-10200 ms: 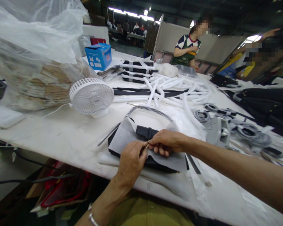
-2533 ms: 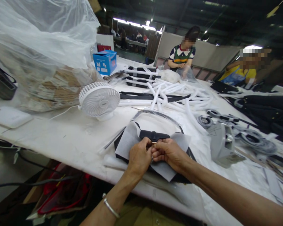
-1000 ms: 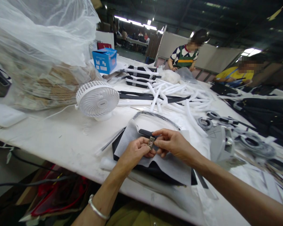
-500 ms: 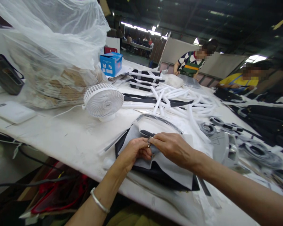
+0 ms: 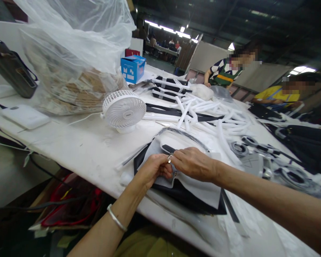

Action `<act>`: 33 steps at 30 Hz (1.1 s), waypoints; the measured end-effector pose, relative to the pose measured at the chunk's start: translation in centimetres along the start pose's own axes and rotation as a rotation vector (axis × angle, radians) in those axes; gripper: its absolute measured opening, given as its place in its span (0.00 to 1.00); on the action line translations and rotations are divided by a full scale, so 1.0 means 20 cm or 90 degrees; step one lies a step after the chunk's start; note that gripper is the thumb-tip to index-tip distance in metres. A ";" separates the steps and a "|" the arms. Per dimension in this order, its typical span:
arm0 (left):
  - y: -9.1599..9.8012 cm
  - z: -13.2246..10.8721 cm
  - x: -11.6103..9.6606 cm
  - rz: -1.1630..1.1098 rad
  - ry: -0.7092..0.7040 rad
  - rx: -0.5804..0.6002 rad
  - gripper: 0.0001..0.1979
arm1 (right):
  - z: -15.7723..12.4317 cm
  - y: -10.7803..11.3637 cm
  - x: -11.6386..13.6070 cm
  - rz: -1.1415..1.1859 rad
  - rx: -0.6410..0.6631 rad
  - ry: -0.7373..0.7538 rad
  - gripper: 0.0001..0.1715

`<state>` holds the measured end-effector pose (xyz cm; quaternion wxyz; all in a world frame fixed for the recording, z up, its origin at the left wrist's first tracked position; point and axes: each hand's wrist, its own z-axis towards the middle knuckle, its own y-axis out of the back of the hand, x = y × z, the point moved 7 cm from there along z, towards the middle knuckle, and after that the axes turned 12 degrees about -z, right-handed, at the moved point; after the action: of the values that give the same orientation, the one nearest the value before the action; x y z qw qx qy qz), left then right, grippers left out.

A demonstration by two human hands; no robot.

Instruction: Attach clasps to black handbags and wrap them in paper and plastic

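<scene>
A small silver metal clasp (image 5: 169,159) sits between the fingertips of both my hands. My left hand (image 5: 159,167) pinches it from the left, fingers curled. From the right, my right hand (image 5: 194,163) closes its thumb and fingers on the clasp. A black strap end (image 5: 168,147) shows just behind those fingertips; whether it joins the clasp is hidden. Under my hands lies a black bag (image 5: 176,194) covered by a pale grey sheet (image 5: 200,191). Another small metal fitting (image 5: 176,174) shows below the clasp. Behind the sheet arches a plastic-wrapped handle (image 5: 187,131).
A white fan (image 5: 124,110) stands to the left, before a large clear plastic bag (image 5: 77,89). Beyond are a blue box (image 5: 133,69) and white tubes (image 5: 200,109). Wrapped rolls (image 5: 294,176) lie at right. Two people (image 5: 223,73) work across the table (image 5: 96,153).
The view has shifted slightly, so the surroundings sit farther right. Both my hands keep their pinch on the clasp, with only a slight shift of the fingers.
</scene>
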<state>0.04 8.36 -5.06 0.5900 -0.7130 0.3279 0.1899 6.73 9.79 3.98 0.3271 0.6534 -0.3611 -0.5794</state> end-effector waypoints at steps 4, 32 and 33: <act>-0.01 0.00 -0.01 0.016 -0.009 -0.012 0.10 | 0.00 -0.01 -0.01 -0.003 -0.020 -0.009 0.10; -0.02 0.00 0.02 0.020 0.003 0.016 0.12 | -0.11 -0.11 -0.19 0.420 0.025 -0.359 0.15; -0.02 0.00 0.02 0.030 0.005 0.018 0.12 | -0.12 -0.13 -0.20 0.454 0.039 -0.382 0.18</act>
<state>0.64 8.29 -5.12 0.5944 -0.6973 0.3496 0.1958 9.01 14.55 4.12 0.3673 0.3018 -0.6588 -0.5831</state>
